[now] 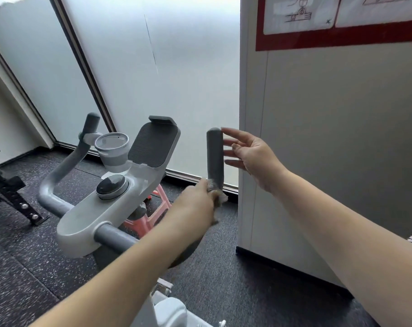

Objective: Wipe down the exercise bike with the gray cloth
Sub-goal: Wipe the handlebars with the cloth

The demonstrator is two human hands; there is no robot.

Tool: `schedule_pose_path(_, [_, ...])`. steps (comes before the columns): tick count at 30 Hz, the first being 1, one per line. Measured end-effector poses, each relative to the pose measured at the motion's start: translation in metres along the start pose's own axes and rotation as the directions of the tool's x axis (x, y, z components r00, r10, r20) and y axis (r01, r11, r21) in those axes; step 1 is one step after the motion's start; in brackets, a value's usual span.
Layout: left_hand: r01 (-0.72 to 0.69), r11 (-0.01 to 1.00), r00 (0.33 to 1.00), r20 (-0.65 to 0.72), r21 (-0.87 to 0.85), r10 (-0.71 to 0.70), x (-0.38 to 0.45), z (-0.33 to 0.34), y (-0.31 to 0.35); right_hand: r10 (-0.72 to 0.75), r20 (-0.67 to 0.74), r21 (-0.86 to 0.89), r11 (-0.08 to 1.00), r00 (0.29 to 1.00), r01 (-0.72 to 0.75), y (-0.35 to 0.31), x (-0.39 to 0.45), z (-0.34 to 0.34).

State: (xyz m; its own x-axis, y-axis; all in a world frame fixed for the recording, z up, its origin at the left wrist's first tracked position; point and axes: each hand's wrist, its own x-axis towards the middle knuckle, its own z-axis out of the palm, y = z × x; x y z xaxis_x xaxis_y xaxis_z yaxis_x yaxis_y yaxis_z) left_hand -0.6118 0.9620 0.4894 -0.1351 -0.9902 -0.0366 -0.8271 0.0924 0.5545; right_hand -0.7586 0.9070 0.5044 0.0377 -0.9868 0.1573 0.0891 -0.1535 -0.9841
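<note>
Gray foam covers the right handlebar grip point(215, 156) of the exercise bike point(110, 204), which stands upright and serves as the landmark for everything else. At the foot of that grip the left hand point(195, 204) is clenched around the gray cloth point(220, 197), pressing the bunched fabric against the grip's lower end; only a crumpled corner of the cloth shows past the knuckles. Just to the right of the grip the right hand point(252, 156) is released, its fingers spread and grasping nothing, with the fingertips close to or touching the foam near the top; contact cannot be told for sure. To the left of the grip sits the bike's console, with a dark tablet holder point(153, 142) tilted back, a round dial point(111, 186) below it and a pale cup holder point(111, 148) beside it. Farther left rises the other handlebar grip point(91, 121). Behind the grip stands frosted glass point(153, 67), and just to its right a white partition point(341, 138) carrying a red-bordered poster point(337, 20). Under the console, a pink stool point(153, 213) rests on the dark speckled floor point(23, 267).
</note>
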Motion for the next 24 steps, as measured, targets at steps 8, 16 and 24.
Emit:
schedule_pose_path(8, [-0.095,0.903,0.973,-0.229,-0.419,-0.004,0.062,-0.008,0.033,-0.003,-0.002,0.066,0.998,1.000,0.003,0.002,0.003,0.005])
schedule_pose_path(16, [-0.175,0.958,0.977,0.161,0.228,0.140,-0.010,-0.008,-0.037,-0.018,-0.010,-0.062,0.998,1.000,0.018,0.010,0.005,0.018])
schedule_pose_path(24, [-0.088,0.996,0.992,-0.089,-0.020,0.086,0.019,0.008,-0.007,0.002,0.055,-0.068,0.998,0.999,0.002,0.019,-0.008,0.023])
